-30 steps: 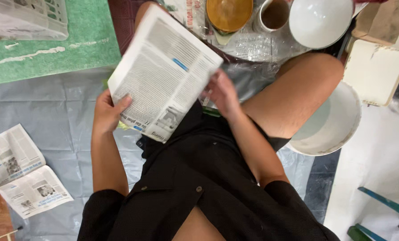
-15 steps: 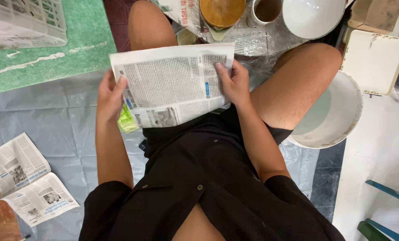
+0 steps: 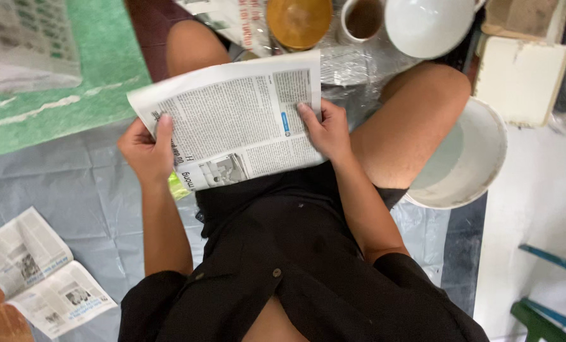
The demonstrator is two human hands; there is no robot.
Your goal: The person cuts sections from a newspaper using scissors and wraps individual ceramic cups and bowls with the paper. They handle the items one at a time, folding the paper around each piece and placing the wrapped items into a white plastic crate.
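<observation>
I hold a folded newspaper sheet (image 3: 232,120) flat over my lap with both hands. My left hand (image 3: 147,152) grips its left edge, thumb on top of the print. At the sheet's right edge my right hand (image 3: 324,130) pinches it, with the thumb lying on the page. The sheet lies almost level, its long side running left to right. I sit in black clothes with bare knees either side of the paper. A small yellow-green thing (image 3: 178,187) peeks out below the sheet.
Ahead are a brown bowl (image 3: 299,22), a cup of brown liquid (image 3: 364,19) and a white bowl (image 3: 429,25) on clear plastic. A white basin (image 3: 470,158) sits by my right knee. More newspaper (image 3: 36,272) lies at lower left on grey sheeting.
The sheet has turned from a steep tilt to nearly level. My left hand moved from its lower corner up to the left edge, and my right hand shifted to the right edge.
</observation>
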